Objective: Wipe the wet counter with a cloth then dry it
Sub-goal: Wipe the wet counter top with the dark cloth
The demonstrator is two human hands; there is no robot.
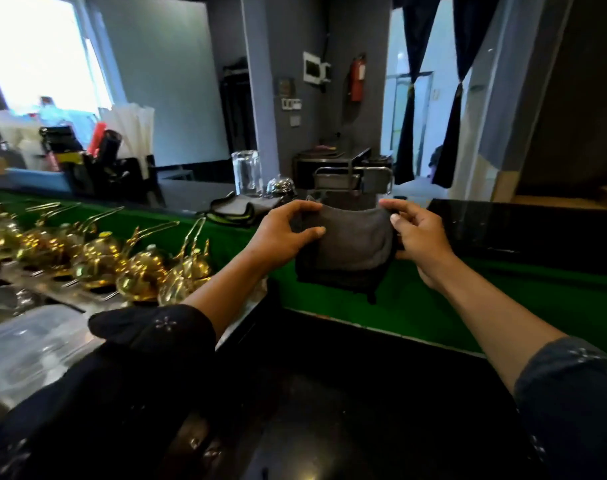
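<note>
Cloth (pixel 354 242) is hanging above the dark counter (pixel 347 393), with left hand (pixel 281 233) and right hand (pixel 420 237) fingers clamping its two upper corners.

No words or numbers are showing clearly enough to read. The small signs (pixel 291 105) on the gray wall in the upper middle of the frame are looking too blurry and too tiny to make out.
</note>
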